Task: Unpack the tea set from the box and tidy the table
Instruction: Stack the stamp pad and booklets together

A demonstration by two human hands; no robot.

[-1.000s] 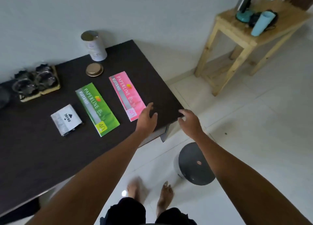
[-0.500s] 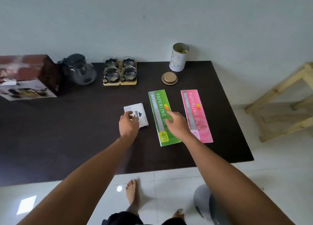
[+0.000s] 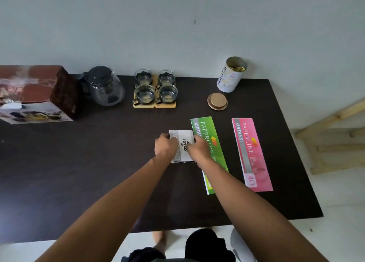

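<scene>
Both hands on the small white JOYKO packet (image 3: 182, 143), near mid-desk. Left hand (image 3: 165, 147) curled against the packet's left edge, fingers (image 3: 167, 139) pressed together and gripping the side; right hand (image 3: 198, 149) at the right edge, fingers (image 3: 191, 143) bent over the printed face, pinching it from that side. Packet flat or barely raised off the dark desk (image 3: 79, 163); cannot tell which.

Just right of the right fingers, partly under that wrist: green PAPERLINE booklet (image 3: 205, 129). Further right, apart from it: pink PAPERLINE booklet (image 3: 250, 153). Beyond the fingers, toward the wall: four glass cups (image 3: 155, 89) on two wooden coasters, touching side by side. Left of those: glass teapot (image 3: 104, 88) with dark lid, then the tea set box (image 3: 35, 92) at the far left. Beyond and right of the fingers: open tin can (image 3: 231, 74), upright, with its gold lid (image 3: 217, 101) lying on the desk just in front.
</scene>
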